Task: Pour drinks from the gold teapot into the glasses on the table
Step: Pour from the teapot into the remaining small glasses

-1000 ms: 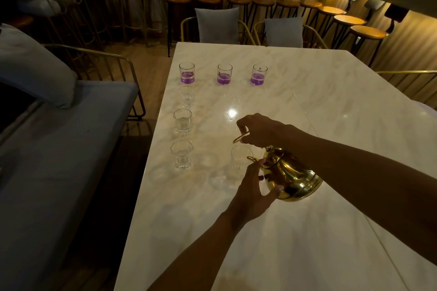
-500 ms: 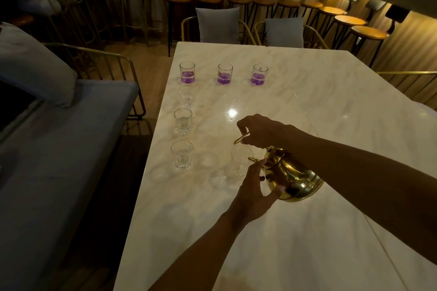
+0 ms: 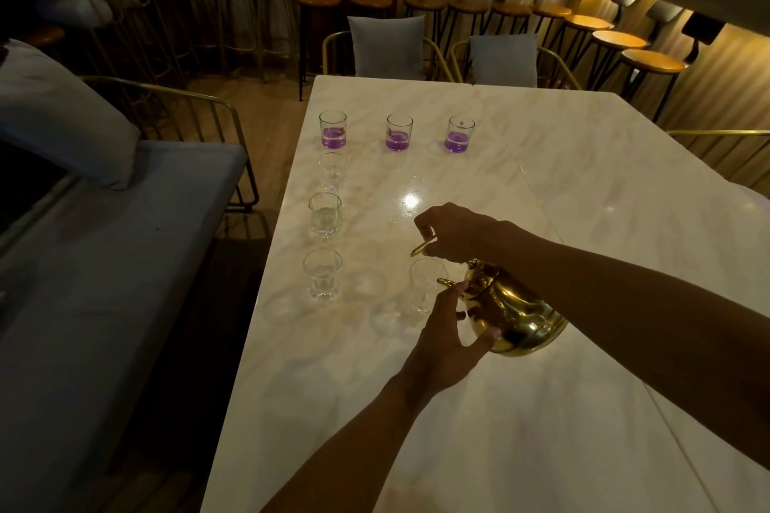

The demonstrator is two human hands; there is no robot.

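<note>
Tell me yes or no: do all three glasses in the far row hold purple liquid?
Yes: the left glass, middle glass and right glass each show a purple layer at the bottom.

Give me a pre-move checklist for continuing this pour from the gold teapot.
1. Right hand grips the handle: ok.
2. Left hand steadies the gold teapot: ok.
3. Spout over the nearest glass: ok.
4. Liquid flowing: cannot tell.
5. Fill level in that glass: cannot tell, too dim.
6. Three clear glasses in the left column upright on the table: ok.
</note>
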